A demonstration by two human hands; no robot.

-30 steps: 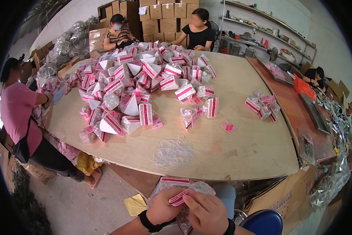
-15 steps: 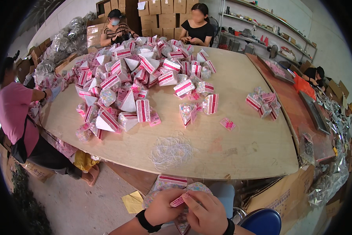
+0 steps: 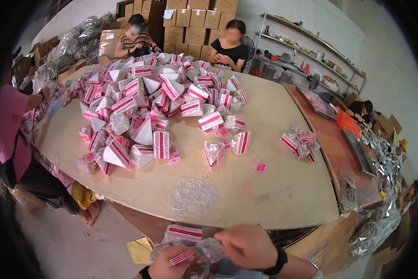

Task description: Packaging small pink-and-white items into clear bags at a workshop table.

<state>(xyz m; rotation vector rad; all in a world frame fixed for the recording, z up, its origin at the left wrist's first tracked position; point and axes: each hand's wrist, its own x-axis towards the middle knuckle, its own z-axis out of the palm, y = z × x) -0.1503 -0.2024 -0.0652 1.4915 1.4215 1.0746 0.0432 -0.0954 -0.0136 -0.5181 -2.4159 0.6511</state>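
Note:
My left hand [image 3: 168, 266] and my right hand [image 3: 247, 247] meet at the bottom edge, below the table's near rim. Together they grip a clear glittery bag [image 3: 204, 251] with a pink-and-white striped card on it. A second striped wedge pack [image 3: 184, 231] lies just behind the bag. On the round wooden table [image 3: 283, 195], a tangle of thin white ties [image 3: 192, 196] rests nearest to my hands. Farther back sits a big heap of pink-striped wedge packs [image 3: 148, 100].
A small cluster of packs [image 3: 300, 141] sits at the table's right. A person in pink [image 3: 11, 135] works at the left; two people [image 3: 227, 46] sit at the far side before stacked cardboard boxes. An orange side table [image 3: 341, 153] and shelves stand right.
The view has shifted a little. My hands stay together on the bag, the right hand sliding slightly over its top.

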